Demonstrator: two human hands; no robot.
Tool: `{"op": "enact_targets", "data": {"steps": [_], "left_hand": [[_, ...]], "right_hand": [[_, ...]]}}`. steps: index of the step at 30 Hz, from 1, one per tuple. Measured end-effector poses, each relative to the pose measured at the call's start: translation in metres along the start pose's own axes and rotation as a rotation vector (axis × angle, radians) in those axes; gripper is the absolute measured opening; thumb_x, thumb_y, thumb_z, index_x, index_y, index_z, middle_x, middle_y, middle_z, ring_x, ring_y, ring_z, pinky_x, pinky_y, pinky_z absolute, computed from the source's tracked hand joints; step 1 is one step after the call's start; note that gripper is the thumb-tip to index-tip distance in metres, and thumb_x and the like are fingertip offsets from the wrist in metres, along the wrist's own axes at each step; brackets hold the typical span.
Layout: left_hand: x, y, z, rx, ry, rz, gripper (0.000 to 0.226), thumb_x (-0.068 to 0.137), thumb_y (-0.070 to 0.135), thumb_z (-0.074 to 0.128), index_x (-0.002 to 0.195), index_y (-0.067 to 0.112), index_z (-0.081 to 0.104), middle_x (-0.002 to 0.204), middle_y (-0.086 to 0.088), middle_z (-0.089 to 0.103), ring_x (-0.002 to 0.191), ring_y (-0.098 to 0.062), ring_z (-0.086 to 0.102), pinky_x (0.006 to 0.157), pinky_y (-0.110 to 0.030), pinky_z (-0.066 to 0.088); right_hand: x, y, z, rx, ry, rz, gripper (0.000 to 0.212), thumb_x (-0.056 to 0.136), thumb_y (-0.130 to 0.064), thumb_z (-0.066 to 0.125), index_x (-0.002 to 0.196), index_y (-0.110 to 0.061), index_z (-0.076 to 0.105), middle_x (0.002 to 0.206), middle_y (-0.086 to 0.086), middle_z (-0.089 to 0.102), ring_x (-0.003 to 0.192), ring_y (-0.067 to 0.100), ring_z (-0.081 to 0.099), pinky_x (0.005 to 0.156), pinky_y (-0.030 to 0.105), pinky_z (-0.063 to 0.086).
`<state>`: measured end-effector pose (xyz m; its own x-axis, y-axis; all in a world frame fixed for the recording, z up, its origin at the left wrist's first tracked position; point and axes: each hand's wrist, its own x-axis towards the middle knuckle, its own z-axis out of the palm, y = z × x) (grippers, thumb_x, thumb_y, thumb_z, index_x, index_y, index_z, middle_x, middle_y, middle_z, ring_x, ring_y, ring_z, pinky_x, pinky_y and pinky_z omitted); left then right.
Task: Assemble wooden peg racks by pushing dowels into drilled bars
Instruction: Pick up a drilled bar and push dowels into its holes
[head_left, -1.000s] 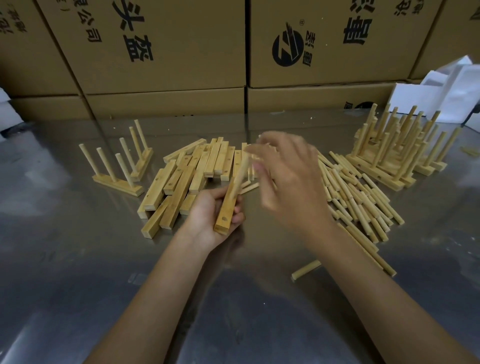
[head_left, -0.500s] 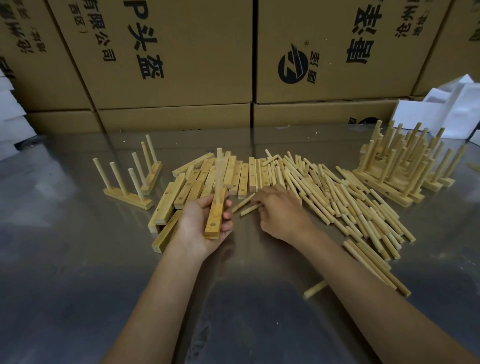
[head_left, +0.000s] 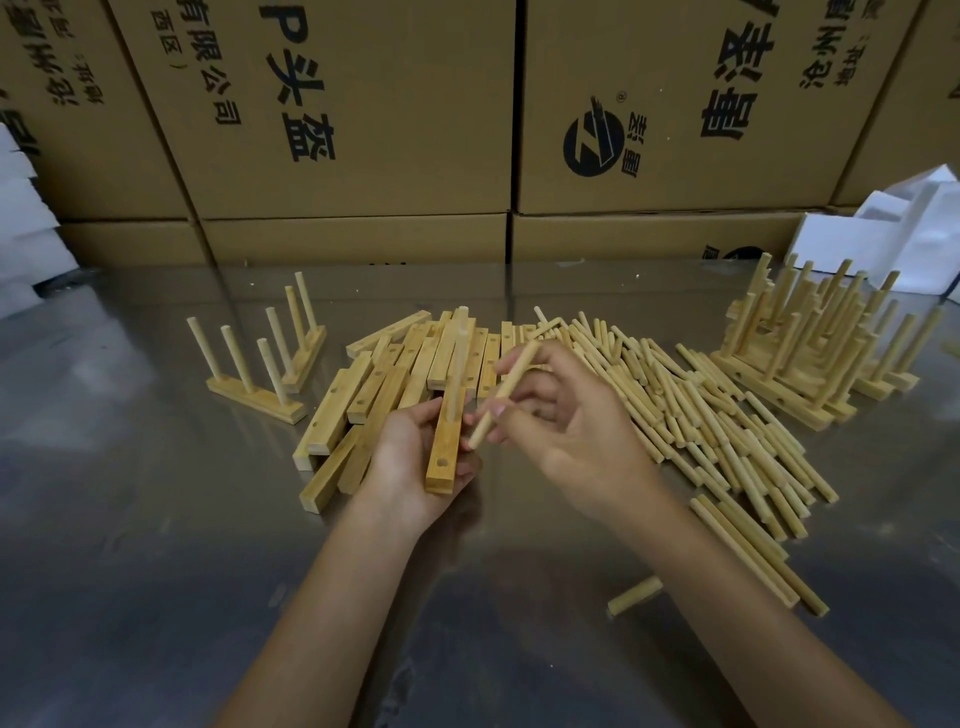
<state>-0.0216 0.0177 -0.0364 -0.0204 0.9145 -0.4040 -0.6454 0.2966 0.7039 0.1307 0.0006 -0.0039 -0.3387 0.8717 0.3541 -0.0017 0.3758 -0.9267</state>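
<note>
Bar (head_left: 444, 447) sits in the left hand (head_left: 410, 462), fingers curled round its near end, one peg (head_left: 458, 369) already upright in it and an open hole facing up near that end. Right hand (head_left: 566, 431) pinches a dowel (head_left: 503, 394) just beside the bar, tip angled toward it. Light, stiff, smooth wood, I'd say; best gripped mid-length and pushed straight.
</note>
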Motion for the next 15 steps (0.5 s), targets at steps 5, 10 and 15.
{"op": "enact_targets", "data": {"steps": [5,10,15], "left_hand": [[-0.001,-0.004,0.003,0.049,0.039,0.009,0.049,0.101,0.022,0.045,0.072,0.007,0.081,0.1,-0.018,0.067,0.102,-0.034,0.061,0.105,-0.04,0.045],[-0.003,-0.007,0.006,0.042,0.051,0.009,0.043,0.099,0.02,0.048,0.077,0.006,0.082,0.098,-0.02,0.072,0.109,-0.037,0.062,0.114,-0.045,0.038],[-0.004,-0.013,0.007,0.032,0.022,0.037,0.049,0.101,0.019,0.044,0.072,0.006,0.082,0.086,-0.017,0.075,0.087,-0.03,0.072,0.112,-0.043,0.044]], "right_hand": [[-0.008,0.001,0.013,-0.18,-0.091,-0.075,0.016,0.093,-0.003,0.064,0.106,-0.013,0.062,0.094,-0.003,0.071,0.09,0.008,0.069,0.08,0.03,0.058],[-0.007,0.001,0.011,-0.244,-0.095,-0.07,0.015,0.092,-0.005,0.066,0.104,-0.013,0.064,0.093,-0.005,0.071,0.09,0.008,0.068,0.079,0.034,0.059],[-0.008,0.005,0.011,-0.318,-0.096,-0.073,0.015,0.09,-0.006,0.068,0.103,-0.014,0.065,0.09,-0.008,0.07,0.088,0.006,0.068,0.078,0.031,0.058]]}}
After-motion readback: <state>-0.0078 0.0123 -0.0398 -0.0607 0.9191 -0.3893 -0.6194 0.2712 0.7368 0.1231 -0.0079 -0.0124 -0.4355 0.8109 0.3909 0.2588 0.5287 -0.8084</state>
